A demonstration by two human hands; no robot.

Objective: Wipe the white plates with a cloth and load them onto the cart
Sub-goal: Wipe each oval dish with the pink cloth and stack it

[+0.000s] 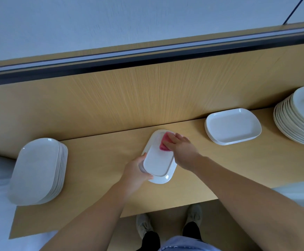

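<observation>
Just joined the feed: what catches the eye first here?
The white plate at centre: the left hand holds its near end, the right hand presses a pink cloth on its far end. Other plates flank it: a left stack, and at right a low stack and a tall stack.

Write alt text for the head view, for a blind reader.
A person's left hand grips a white plate at a wooden table while the right hand presses a pink cloth onto its far end. A stack of plates sits at the left, a low stack and a tall stack at the right.
</observation>
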